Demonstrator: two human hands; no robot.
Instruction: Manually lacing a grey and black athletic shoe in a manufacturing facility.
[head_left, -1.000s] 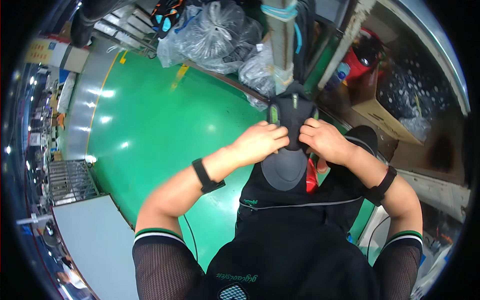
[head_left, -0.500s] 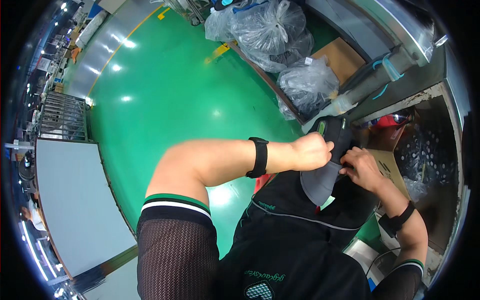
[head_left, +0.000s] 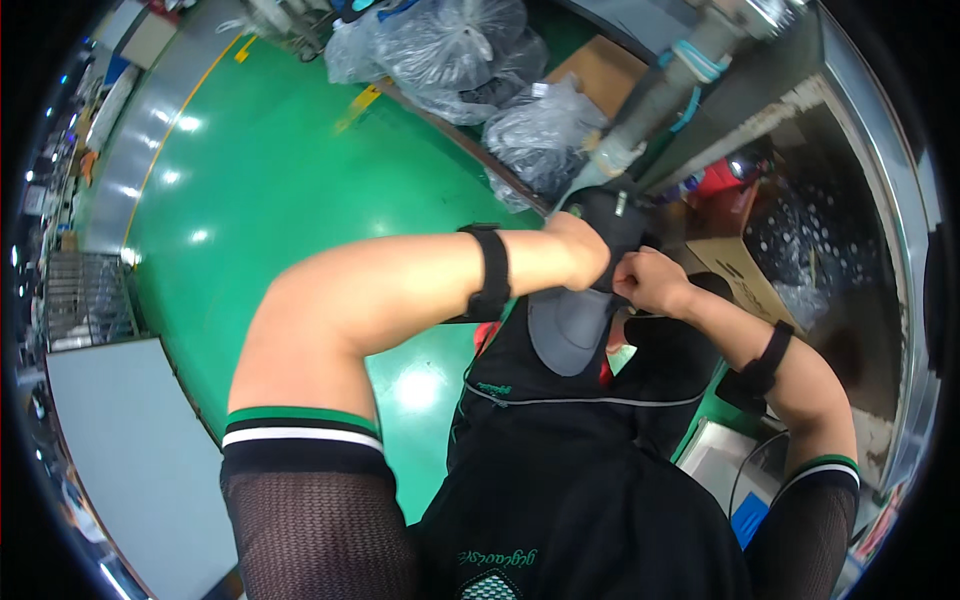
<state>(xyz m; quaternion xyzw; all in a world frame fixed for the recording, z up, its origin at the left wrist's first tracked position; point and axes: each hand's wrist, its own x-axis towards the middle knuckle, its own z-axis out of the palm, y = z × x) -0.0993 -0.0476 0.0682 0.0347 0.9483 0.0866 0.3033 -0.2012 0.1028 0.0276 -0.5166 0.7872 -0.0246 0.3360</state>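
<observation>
A black shoe upper with a grey sole side [head_left: 575, 315] sits on a metal post [head_left: 650, 100] of a machine. My left hand [head_left: 580, 250] grips the left side of the shoe near its top, fingers curled. On the right side, my right hand [head_left: 645, 282] pinches the dark material, closed tight. Both wrists wear black bands. My left forearm crosses the middle of the view and hides part of the shoe.
A green glossy floor [head_left: 270, 190] spreads to the left. Clear plastic bags [head_left: 450, 40] of dark parts lie at the top. Cardboard boxes [head_left: 745, 275] and a red item [head_left: 725, 175] sit under the metal bench at right. A grey panel [head_left: 120, 450] stands at lower left.
The view has swung left and down. Both hands stay on the shoe; my left arm now reaches across the middle, and the hands have shifted toward the shoe's upper end.
</observation>
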